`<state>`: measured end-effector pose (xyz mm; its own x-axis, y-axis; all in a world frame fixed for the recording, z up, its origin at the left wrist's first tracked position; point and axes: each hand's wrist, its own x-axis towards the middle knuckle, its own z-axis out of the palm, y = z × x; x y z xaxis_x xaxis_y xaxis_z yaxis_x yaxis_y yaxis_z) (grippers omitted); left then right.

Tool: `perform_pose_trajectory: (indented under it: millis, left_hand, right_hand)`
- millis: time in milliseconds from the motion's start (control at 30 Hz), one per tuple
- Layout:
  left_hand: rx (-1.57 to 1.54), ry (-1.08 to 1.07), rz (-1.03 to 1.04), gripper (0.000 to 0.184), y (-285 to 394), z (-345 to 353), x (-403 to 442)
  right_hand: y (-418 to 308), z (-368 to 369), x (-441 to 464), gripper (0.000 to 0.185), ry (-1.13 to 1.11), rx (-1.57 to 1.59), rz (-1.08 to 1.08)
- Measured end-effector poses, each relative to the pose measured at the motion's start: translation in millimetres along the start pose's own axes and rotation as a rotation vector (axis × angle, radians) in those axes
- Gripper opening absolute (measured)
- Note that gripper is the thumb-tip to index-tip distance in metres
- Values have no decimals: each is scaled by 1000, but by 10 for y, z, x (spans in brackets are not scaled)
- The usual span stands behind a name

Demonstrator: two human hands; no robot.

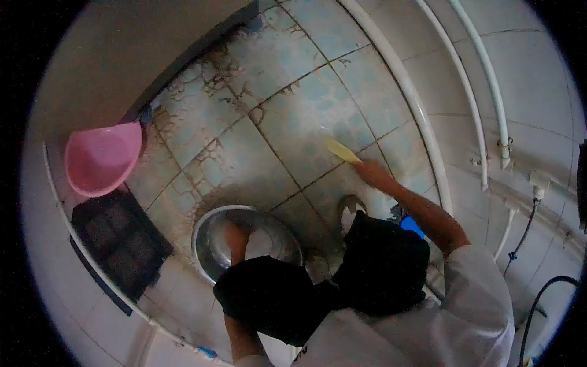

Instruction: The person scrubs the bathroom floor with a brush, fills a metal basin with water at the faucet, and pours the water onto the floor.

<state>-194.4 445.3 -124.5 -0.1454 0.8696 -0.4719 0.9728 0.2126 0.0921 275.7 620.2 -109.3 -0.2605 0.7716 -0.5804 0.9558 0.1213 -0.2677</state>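
Note:
My right hand (372, 174) is stretched out over the tiled floor, closed on one end of a flat, elongated yellow object (341, 150). Its exact kind is too blurred to make out. Down inside a round metal basin (206, 260) is my left hand (237, 237), reaching in beside my knee. Its fingers are smeared, and whether they grip anything does not show. The basin stands on the floor in front of my left leg.
A pink plastic basin (103, 160) leans by the wall at left, beside a dark mesh crate (119, 238). Cracked, stained tiles (293, 104) cover the floor. White pipes (422, 116) run along the right wall. My slippered foot (351, 211) and a blue item (412, 227) are near my right leg.

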Motion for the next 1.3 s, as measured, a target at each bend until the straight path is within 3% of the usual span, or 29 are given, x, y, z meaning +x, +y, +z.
perform_pose_trajectory:
  millis: [33,133,167,233,367,467,533,567,633,667,733,767,833,967,1033,1133,1200,1267,1300]
  left_hand:
    - [4,-9,16,51,-20,17,50]
    - [1,-36,23,51,-96,89,69]
    - [-1,-49,22,52,-108,90,66]
    - [3,-55,25,52,-123,92,67]
    - [22,-43,91,52,-233,211,140]
    - [54,10,181,52,-324,378,251]
    - [112,98,291,53,-459,604,318]
    - [179,197,391,53,-624,842,397]
    - [351,423,567,53,-852,1188,545]
    - [269,276,503,53,-732,993,541]
    - [-3,-161,262,53,-242,225,619]
    - [-107,-315,170,53,-135,41,683]
    - [-160,-422,92,53,17,-188,668]
    - [-106,-352,4,51,29,-242,445]
    - [-87,-312,-19,50,13,-193,349]
    - [-67,-273,-50,49,7,-155,250]
    - [-58,-254,-56,48,4,-132,231]
    - [-51,-233,-61,47,32,-129,247]
    - [-49,-225,-63,46,50,-132,255]
  right_hand:
    - [-160,-137,309,23,7,28,-12]
    - [-88,-125,146,28,-44,-70,-100]
    - [-55,-249,-273,31,-126,96,11]
    - [330,164,-807,22,57,269,-123]
    - [85,-76,-146,24,195,63,-184]
    - [4,-108,50,30,18,131,-62]
    - [50,-55,-340,35,-75,125,127]
    - [252,-29,-616,38,-254,35,35]
    - [413,-102,-621,34,-297,-59,69]
    - [450,-102,-603,32,-348,-142,105]
    - [452,-49,124,28,7,-350,-16]
    - [280,-418,455,29,180,-218,-47]
    - [-12,-883,1025,35,82,222,343]
    - [-138,-1065,872,43,-91,312,132]
    - [-48,-776,597,48,179,174,56]
    - [-116,-630,550,36,324,236,204]
    - [-86,-551,664,32,456,124,146]
    - [-61,-648,806,28,797,-207,-186]
    - [-114,-753,813,23,882,-203,-215]
